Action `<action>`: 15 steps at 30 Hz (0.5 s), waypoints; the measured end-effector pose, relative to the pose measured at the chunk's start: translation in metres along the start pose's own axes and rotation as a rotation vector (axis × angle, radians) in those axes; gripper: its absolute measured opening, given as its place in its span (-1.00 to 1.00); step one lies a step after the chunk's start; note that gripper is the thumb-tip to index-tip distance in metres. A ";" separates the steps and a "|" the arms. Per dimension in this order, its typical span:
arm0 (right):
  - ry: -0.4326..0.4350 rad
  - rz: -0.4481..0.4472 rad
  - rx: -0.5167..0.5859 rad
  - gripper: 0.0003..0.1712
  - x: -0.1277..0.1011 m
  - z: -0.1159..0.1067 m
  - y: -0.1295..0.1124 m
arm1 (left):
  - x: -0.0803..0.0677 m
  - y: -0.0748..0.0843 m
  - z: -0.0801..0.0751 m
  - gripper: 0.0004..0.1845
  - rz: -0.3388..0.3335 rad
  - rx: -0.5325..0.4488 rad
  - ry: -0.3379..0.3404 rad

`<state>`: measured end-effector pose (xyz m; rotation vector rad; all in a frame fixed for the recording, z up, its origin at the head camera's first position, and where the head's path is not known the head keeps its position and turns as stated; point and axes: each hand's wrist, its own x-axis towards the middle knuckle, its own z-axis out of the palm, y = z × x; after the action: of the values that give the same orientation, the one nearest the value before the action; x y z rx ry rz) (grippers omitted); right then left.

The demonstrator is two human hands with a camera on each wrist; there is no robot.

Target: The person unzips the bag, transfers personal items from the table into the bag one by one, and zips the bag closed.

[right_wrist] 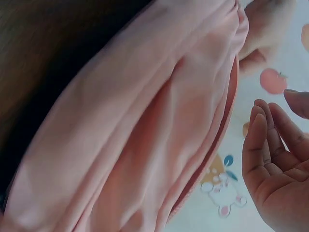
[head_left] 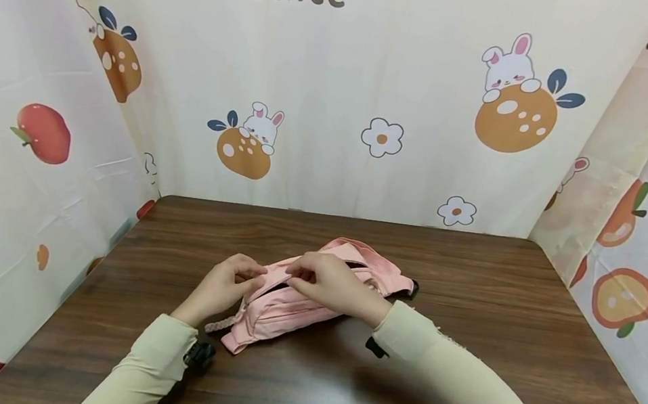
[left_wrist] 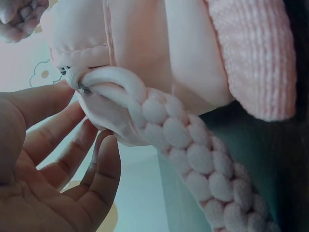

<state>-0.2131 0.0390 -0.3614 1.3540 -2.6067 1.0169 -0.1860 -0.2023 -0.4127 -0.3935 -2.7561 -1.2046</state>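
Desk [head_left: 493, 361]: dark wood grain, walled on three sides by a printed fruit-and-rabbit cloth [head_left: 388, 87].

Pink pouch [head_left: 279, 309]: lies on the desk at the centre, a little nearer the person than the back wall, long axis slanting from near-left to far-right. Its webbing belt [head_left: 377, 264] is bunched behind it.

Right hand [head_left: 331, 285]: rests over the pouch's top edge. In the wrist view its fingers [right_wrist: 258, 140] are loosely extended, thumb apart, with nothing pinched.

Left hand [head_left: 220, 287]: at the pouch's left end, palm relaxed, fingers [left_wrist: 72, 150] lightly touching the fabric, no grip visible.

Braided pull [left_wrist: 193, 154]: hangs from a small metal ring [left_wrist: 84, 88] at that end, just beside the left fingers.

Judgement: the step in hand looks like settling both hands on the zip line. The next move calls for one hand to pinch the braided pull while the other steadies the top seam.
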 end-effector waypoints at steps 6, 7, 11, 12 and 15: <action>-0.021 -0.061 -0.041 -0.85 0.005 0.019 -0.011 | 0.003 -0.002 0.001 -0.87 0.014 -0.006 -0.012; -0.020 -0.078 -0.059 -0.84 0.006 0.022 -0.013 | 0.003 -0.003 0.001 -0.88 0.013 -0.007 -0.012; -0.032 -0.139 -0.155 -0.87 0.008 0.034 -0.019 | 0.005 -0.005 0.001 -0.90 0.021 -0.006 -0.008; -0.035 -0.153 -0.184 -0.89 0.008 0.036 -0.021 | 0.005 -0.005 0.001 -0.89 0.023 -0.005 -0.009; -0.055 -0.189 -0.277 -0.92 0.010 0.043 -0.025 | 0.006 -0.007 0.000 -0.90 0.024 -0.009 -0.009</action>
<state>-0.1897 -0.0026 -0.3784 1.5361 -2.4795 0.5762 -0.1935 -0.2052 -0.4164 -0.4332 -2.7458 -1.2137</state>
